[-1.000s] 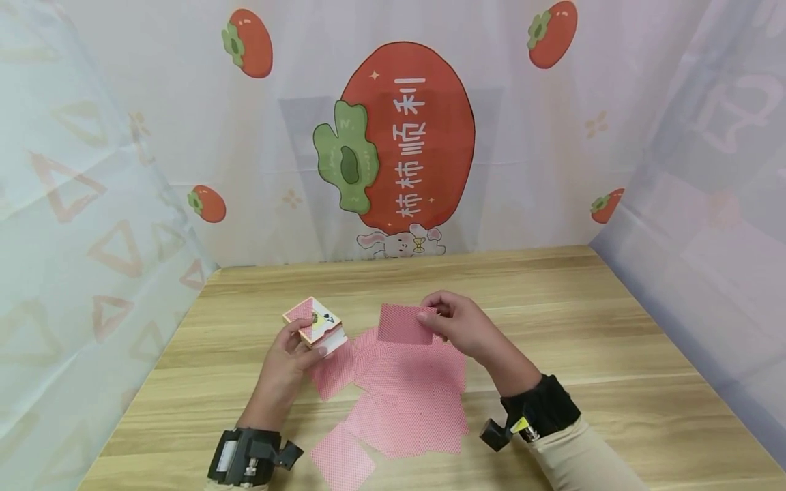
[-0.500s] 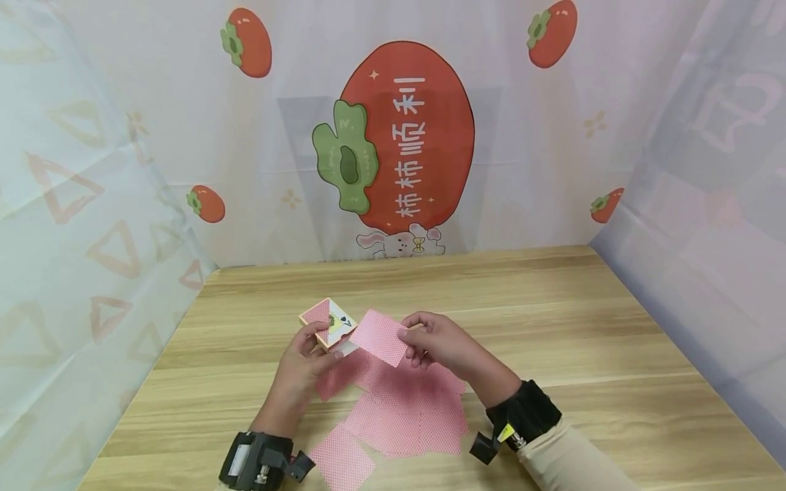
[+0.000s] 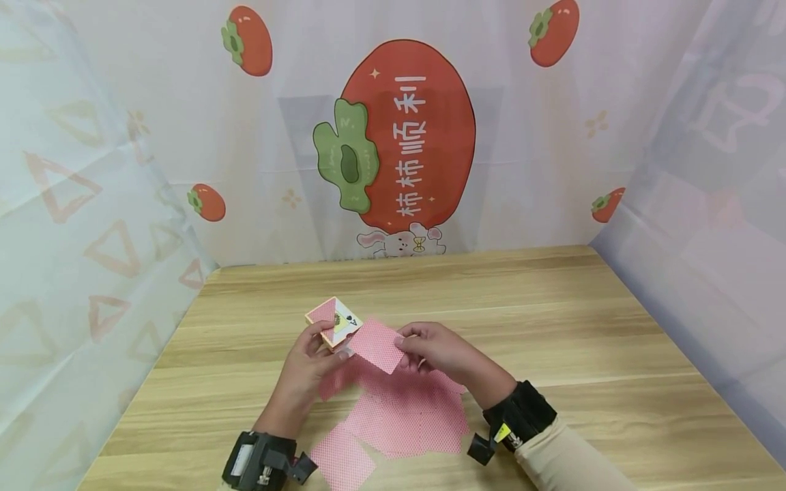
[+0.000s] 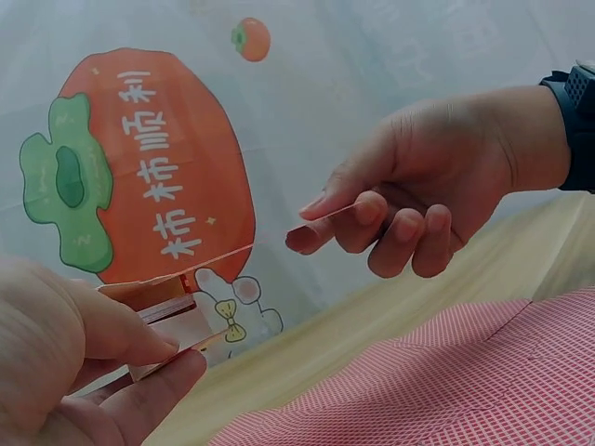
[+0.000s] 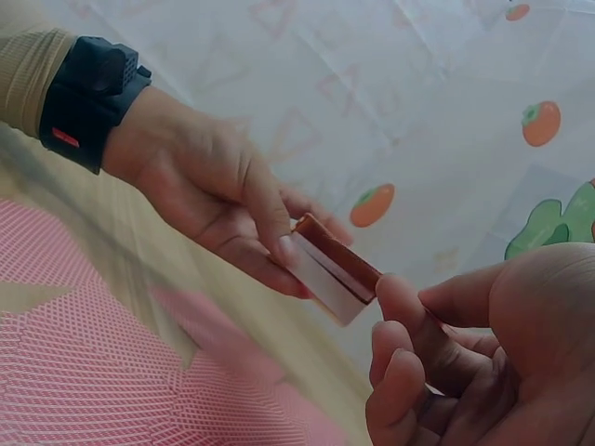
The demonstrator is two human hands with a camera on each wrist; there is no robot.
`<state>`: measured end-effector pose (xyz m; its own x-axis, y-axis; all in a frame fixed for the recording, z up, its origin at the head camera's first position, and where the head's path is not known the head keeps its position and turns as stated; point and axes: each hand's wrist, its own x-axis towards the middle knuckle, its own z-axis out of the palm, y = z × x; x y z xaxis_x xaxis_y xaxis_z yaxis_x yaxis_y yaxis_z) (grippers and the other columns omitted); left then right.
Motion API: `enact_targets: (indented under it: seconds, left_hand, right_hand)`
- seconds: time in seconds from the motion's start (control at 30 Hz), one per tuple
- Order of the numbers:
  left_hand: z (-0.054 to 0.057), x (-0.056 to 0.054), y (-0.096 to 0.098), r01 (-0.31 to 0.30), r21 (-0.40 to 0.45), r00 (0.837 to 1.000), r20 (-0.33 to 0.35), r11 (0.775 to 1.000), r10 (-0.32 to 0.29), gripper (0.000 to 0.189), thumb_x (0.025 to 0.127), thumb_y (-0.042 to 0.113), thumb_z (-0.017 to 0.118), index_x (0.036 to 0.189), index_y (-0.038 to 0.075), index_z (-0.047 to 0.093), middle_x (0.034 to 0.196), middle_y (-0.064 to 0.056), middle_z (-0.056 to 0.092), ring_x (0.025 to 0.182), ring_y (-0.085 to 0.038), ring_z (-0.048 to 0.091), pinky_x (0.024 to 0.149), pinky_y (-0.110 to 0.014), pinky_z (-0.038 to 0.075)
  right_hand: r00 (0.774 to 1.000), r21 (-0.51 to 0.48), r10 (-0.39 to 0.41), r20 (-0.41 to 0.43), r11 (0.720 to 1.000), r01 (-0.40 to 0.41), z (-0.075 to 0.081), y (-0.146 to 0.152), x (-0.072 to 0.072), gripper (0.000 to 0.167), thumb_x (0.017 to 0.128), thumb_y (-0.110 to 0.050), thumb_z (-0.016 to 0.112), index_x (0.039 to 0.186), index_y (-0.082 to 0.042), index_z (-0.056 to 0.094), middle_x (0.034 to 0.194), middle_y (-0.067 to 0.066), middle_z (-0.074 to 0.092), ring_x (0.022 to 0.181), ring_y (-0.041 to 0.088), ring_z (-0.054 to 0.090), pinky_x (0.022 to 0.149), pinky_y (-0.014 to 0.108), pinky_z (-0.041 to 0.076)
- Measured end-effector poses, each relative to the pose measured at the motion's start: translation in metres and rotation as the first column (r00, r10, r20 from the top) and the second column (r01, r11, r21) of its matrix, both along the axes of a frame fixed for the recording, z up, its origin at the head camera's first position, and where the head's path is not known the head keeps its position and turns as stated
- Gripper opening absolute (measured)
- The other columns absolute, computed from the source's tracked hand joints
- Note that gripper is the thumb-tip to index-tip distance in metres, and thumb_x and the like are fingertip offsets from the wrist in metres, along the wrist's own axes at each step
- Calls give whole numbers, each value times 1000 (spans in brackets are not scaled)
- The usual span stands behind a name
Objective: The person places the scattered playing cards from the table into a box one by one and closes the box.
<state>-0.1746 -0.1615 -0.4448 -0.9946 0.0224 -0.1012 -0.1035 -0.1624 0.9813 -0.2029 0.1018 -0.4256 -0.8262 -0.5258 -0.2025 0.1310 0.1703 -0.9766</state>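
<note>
Head view, left hand (image 3: 302,369): gripping the card box (image 3: 336,315), ace showing, up over the table (image 3: 552,307)
Head view, right hand (image 3: 441,349): pinching one pink card (image 3: 374,346) by the box, loose cards (image 3: 411,419) below
Left wrist, card: basically edge-on, just a thin line
Right wrist, box: open end towards the right fingers

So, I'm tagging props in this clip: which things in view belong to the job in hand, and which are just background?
Likely the job:
card box, gripped in the left hand
single card, pinched in the right hand
loose cards, backs up, matching pattern

Just background:
wooden table
printed cloth
wrist straps
</note>
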Motion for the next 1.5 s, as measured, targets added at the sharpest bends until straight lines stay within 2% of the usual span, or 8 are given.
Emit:
enact_targets:
  seconds: [0.27,0.4,0.57,0.83,1.03,1.27,1.4,1.5]
  left_hand:
    - [-1,2,3,31,-1,999,-18,1000,-31,68,84,-18,66,142,7,39,141,-17,42,120,-22,58,89,-30,57]
    - [-1,2,4,22,-3,999,-37,1000,-22,68,85,-18,65,143,6,37,145,-17,40,121,-21,58,89,-29,57]
    - [0,2,2,-16,14,999,-28,1000,17,67,87,-19,61,144,6,36,147,-17,39,123,-21,55,87,-26,56]
    - [0,2,3,-1,19,999,-40,1000,2,67,87,-17,64,144,6,35,150,-16,38,123,-21,56,89,-26,56]
    - [-1,2,4,8,10,999,-48,1000,-8,66,88,-15,64,144,7,37,153,-16,37,122,-20,57,91,-26,55]
    - [0,4,10,9,40,998,-58,999,-7,66,89,-17,61,145,4,35,153,-19,34,127,-25,53,93,-27,55]
    - [-1,3,10,2,39,998,-58,999,0,66,88,-19,60,145,5,36,153,-17,34,127,-26,53,92,-27,55]
    - [-3,2,11,4,41,998,-62,999,-2,65,87,-20,59,143,5,37,153,-16,35,127,-25,53,91,-27,55]
  right_hand:
    - [1000,4,9,3,1000,-9,-6,-4,0,26,101,-26,62,116,-5,64,78,6,66,66,14,56,59,26,46]
    - [1000,2,26,-1,1000,-26,-5,-5,2,31,101,-25,62,123,-3,62,79,5,66,66,13,55,59,26,47]
    - [999,5,37,-15,999,-36,-3,-5,3,36,101,-24,62,127,-1,60,79,6,66,66,13,56,60,27,46]
    - [999,-9,44,0,999,-44,-4,-6,3,38,101,-24,63,130,-1,59,79,4,66,66,12,57,59,25,46]
    - [999,-12,50,8,999,-50,-5,-9,6,43,100,-26,65,134,-1,57,81,10,67,68,15,56,59,25,46]
    - [998,-52,62,23,997,-60,-5,-10,6,55,100,-23,66,145,1,47,83,10,69,66,13,57,57,24,49]
    - [995,-101,96,33,991,-92,-2,-10,6,64,99,-18,67,152,1,37,88,10,72,66,11,59,57,24,51]
    - [992,-133,125,35,984,-119,-2,-10,6,64,99,-13,66,154,-2,36,91,10,71,68,13,59,58,25,52]
